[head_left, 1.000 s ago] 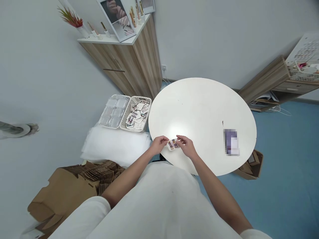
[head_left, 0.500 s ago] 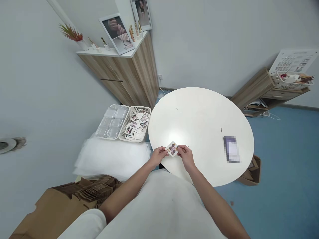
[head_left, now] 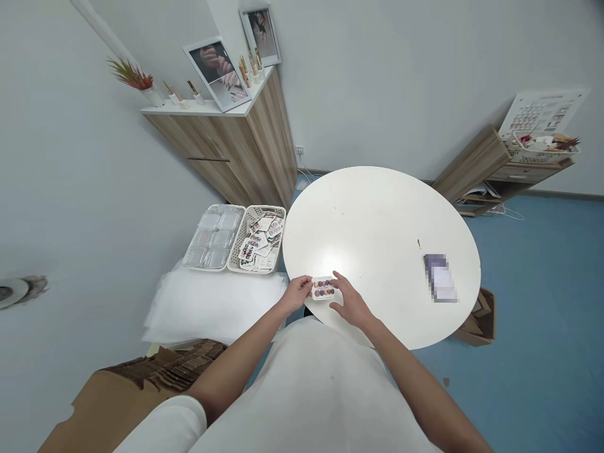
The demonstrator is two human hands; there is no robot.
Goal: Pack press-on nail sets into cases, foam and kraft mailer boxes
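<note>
A small white card with two rows of purple, yellow and dark press-on nails [head_left: 323,289] is held over the near edge of the round white table [head_left: 377,214]. My left hand [head_left: 297,294] pinches its left edge. At the card's right side is my right hand [head_left: 352,302], thumb and fingers apart; a fingertip lies at the card's upper right corner, and I cannot tell whether it touches. More nail cards [head_left: 259,242] lie loosely piled in a white perforated basket [head_left: 229,263] left of the table.
Clear plastic boxes [head_left: 214,236] fill another basket beside the cards. White sheets [head_left: 212,308] are stacked below, near brown cardboard [head_left: 117,402]. A blurred purple-and-white item [head_left: 441,280] lies on the table's right. A wooden cabinet [head_left: 236,151] stands behind, an open carton [head_left: 479,321] at right.
The nail card has turned from tilted to nearly level. My right hand has loosened from its right edge and spread its fingers, while the left keeps its pinch.
</note>
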